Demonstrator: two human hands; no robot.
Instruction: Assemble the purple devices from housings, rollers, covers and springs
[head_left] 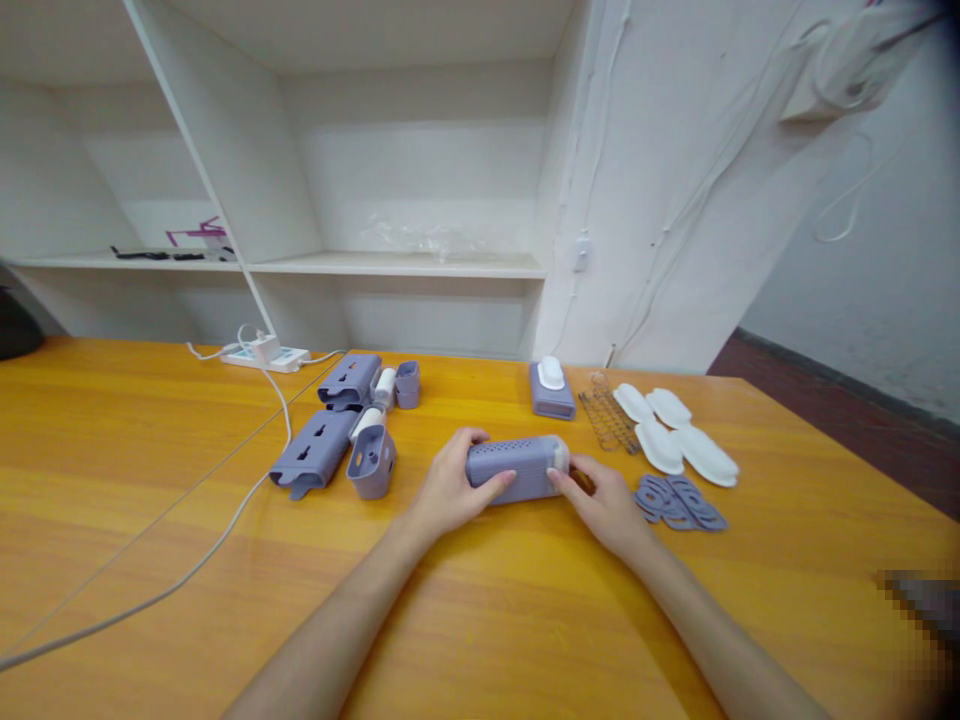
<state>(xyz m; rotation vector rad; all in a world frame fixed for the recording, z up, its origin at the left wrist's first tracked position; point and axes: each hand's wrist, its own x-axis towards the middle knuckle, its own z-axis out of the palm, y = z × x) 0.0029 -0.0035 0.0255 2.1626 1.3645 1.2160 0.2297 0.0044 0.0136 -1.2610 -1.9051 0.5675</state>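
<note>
A lavender plastic case (517, 467) with a perforated top lies on its side on the wooden table (480, 620), held at both ends. My left hand (452, 492) wraps round its left end, thumb along the front. My right hand (606, 503) pinches its right end, where a pale cap shows. Flat lavender parts (679, 502) lie just right of my right hand. Several white oval pads (675, 432) and a stack of wire springs (609, 417) lie beyond them.
More lavender housings (315, 452) (349, 380), a cup-like part (371, 462) and a base with a white button (551, 391) lie behind. A white power strip (264, 354) and its cable (225, 520) cross the left side. White shelves (397, 264) stand at the back.
</note>
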